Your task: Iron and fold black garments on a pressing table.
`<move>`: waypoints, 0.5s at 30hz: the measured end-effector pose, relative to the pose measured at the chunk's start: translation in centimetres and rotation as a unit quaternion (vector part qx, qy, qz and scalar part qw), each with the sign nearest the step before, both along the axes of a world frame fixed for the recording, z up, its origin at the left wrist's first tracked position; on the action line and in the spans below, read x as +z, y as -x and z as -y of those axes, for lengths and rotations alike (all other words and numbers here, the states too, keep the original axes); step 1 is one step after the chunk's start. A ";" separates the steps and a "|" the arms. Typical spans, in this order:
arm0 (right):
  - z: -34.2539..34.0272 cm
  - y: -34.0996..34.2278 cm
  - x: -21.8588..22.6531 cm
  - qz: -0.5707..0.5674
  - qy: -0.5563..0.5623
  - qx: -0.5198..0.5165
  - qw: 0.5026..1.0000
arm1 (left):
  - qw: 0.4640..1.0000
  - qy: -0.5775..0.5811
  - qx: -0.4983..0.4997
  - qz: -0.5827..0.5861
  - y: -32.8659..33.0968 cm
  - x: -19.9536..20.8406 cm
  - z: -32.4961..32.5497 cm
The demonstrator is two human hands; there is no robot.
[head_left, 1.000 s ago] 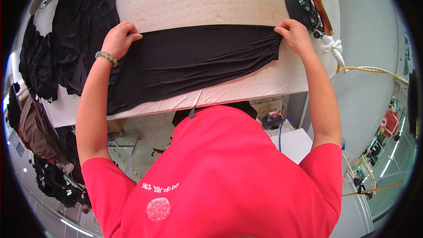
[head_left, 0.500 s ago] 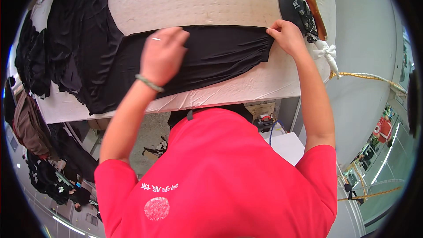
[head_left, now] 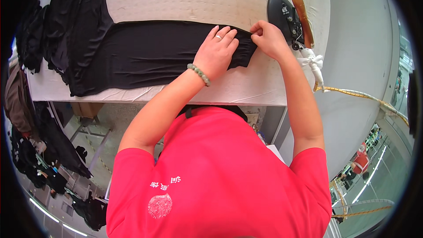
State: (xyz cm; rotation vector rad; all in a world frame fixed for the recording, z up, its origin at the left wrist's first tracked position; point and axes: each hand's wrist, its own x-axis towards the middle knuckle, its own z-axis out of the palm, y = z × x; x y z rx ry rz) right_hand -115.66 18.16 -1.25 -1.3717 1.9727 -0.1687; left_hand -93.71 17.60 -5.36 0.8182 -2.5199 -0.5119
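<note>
A black garment (head_left: 145,53) is spread on the white padded table, with one long sleeve-like part laid out to the right and ending in a gathered edge. My left hand (head_left: 217,50), wearing a ring and a bead bracelet, rests on it with fingers stretched out, just short of the gathers. At the far corner of that gathered end, my right hand (head_left: 268,39) pinches the cloth between thumb and fingers. Close beyond my right hand lies a dark iron (head_left: 281,17) with a brown handle (head_left: 302,15).
The padded table (head_left: 176,0) carries more bunched black cloth (head_left: 31,44) at its left end. White wrapping (head_left: 312,61) covers the iron's connection, and a yellowish hose (head_left: 348,91) runs off right. A brown cloth (head_left: 17,101) hangs lower left; a cardboard box (head_left: 87,109) sits below the table.
My left hand has moved right along the black cloth and settled on it near the gathered end. My right hand still pinches the corner; the whole view has shifted slightly.
</note>
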 end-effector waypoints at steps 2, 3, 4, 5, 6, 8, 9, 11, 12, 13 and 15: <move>0.1 -0.1 0.3 0.017 -0.007 0.006 1.000 | 1.000 -0.001 0.004 0.001 0.2 -0.1 -0.2; 0.1 -0.2 0.4 0.021 -0.012 0.000 1.000 | 1.000 -0.003 0.003 0.002 0.3 -0.2 -0.2; 0.2 -0.2 0.6 0.024 -0.018 -0.006 1.000 | 1.000 -0.005 0.001 0.002 0.3 -0.2 -0.2; 0.3 -0.2 0.8 0.032 -0.016 -0.008 0.999 | 1.000 -0.004 0.004 0.003 0.3 -0.1 -0.2; 0.3 -0.3 1.0 0.028 -0.024 -0.009 0.999 | 1.000 -0.007 0.004 0.004 0.4 -0.1 -0.2; 0.3 -0.3 1.2 0.004 -0.007 0.011 1.000 | 1.000 -0.012 0.003 0.003 0.5 0.0 -0.3; 0.3 -0.3 1.4 -0.012 0.001 0.014 1.000 | 1.000 -0.014 0.007 0.006 0.5 0.1 -0.3; 0.2 -0.4 1.5 -0.022 -0.007 0.036 0.999 | 1.000 -0.015 0.008 0.005 0.6 0.2 -0.3; 0.1 -0.4 1.6 -0.036 -0.016 0.049 0.998 | 1.000 -0.018 0.008 0.007 0.6 0.3 -0.3; 0.1 -0.4 1.5 -0.050 -0.025 0.063 0.996 | 1.000 -0.015 0.009 0.004 0.6 0.3 -0.4; 0.2 -0.4 1.5 -0.053 -0.024 0.064 0.996 | 1.000 -0.022 0.006 0.012 0.5 0.3 -0.4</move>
